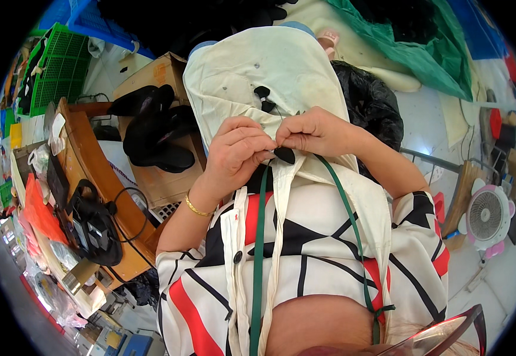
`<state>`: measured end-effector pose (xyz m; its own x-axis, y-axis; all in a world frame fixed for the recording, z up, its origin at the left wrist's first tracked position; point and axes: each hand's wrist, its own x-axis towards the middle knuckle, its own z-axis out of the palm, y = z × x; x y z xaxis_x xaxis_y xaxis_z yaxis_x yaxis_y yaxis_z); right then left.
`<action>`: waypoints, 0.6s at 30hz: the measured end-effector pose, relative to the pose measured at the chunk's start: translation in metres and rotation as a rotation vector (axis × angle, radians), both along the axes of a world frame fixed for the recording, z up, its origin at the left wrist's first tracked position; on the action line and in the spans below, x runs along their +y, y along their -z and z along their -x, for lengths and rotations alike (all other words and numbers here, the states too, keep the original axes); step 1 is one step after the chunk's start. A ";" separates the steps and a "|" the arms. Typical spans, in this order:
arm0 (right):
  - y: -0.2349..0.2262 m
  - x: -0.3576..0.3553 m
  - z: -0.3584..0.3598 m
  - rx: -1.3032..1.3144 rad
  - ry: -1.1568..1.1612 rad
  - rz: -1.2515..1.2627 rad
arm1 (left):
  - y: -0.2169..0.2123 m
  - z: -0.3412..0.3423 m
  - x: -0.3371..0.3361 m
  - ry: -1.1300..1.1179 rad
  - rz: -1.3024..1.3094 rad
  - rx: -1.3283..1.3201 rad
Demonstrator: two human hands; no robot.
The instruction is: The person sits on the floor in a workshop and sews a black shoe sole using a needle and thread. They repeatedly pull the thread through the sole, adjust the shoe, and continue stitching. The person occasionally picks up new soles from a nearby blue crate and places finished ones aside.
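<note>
My left hand (237, 155) and my right hand (312, 133) meet in front of my chest, fingertips pinched together on a small black oval piece (284, 155). Both hands hover over a cream apron (270, 77) spread across my lap. Another small black piece (263, 95) with a thin thread lies on the apron just beyond my fingers. A gold bracelet (195, 209) circles my left wrist. A green cord (258, 255) hangs down my patterned shirt.
A cardboard box (163, 178) with several black shoe-sole shapes (157, 133) on it stands at my left. Beside it is a wooden bench (101, 172) with black cables. Green crates (56, 68) sit far left, a black bag (370, 101) and a small pink fan (489, 216) right.
</note>
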<state>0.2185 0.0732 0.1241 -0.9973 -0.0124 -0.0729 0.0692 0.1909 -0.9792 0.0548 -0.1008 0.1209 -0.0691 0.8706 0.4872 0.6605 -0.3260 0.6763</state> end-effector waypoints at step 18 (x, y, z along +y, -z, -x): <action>-0.003 -0.002 0.029 0.179 0.157 -0.764 | 0.036 0.000 0.006 -0.194 0.428 -0.519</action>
<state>0.1893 0.0709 0.1273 -0.9806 0.1180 0.1567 0.0053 0.8144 -0.5803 0.0546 -0.0944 0.0844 -0.3737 0.9269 -0.0340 0.2365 0.1307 0.9628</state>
